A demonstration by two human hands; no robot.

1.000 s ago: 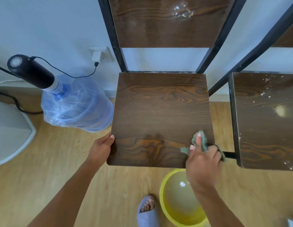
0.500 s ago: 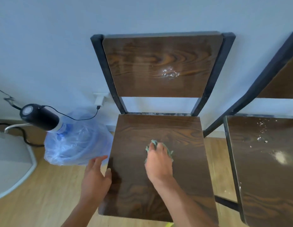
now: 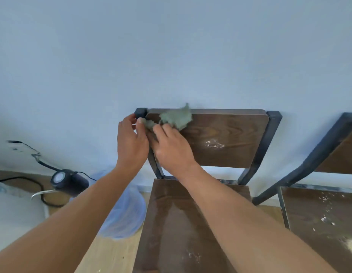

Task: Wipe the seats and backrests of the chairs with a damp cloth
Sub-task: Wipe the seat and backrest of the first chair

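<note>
A dark wooden chair with a black metal frame stands against the wall; its backrest (image 3: 226, 138) carries a white smudge near its middle, and its seat (image 3: 183, 229) looks damp and streaked. A green-grey cloth (image 3: 176, 117) lies pressed against the backrest's upper left corner. My right hand (image 3: 171, 148) holds the cloth from below. My left hand (image 3: 131, 142) pinches the cloth's left end beside the frame post. A second chair's seat (image 3: 320, 219) at the right is speckled with white crumbs.
A blue water jug (image 3: 124, 213) topped by a black pump (image 3: 68, 181) with a cable stands on the wooden floor left of the chair. A white object (image 3: 15, 213) fills the far left. The pale wall is directly behind both chairs.
Both hands rose from the seat to the backrest's top left corner, carrying the cloth. My left hand left the seat edge and took the cloth's end. The view tilted upward.
</note>
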